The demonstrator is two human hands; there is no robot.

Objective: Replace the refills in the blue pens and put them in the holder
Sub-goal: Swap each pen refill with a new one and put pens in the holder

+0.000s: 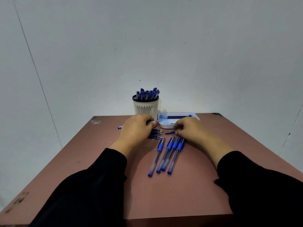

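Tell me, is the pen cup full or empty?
Full. The holder stands upright, with many blue pens sticking out above its rim.

Bare table (188, 194) lies open in the near half and along both side edges. The centre is blocked by four capless pens (165, 157) lying side by side, with a cluster of refills (155, 134) just beyond them. At the far edge the slotted holder (146, 107), full of pens, and the white tray (177, 120) stand just beside each other against the wall (164, 46).
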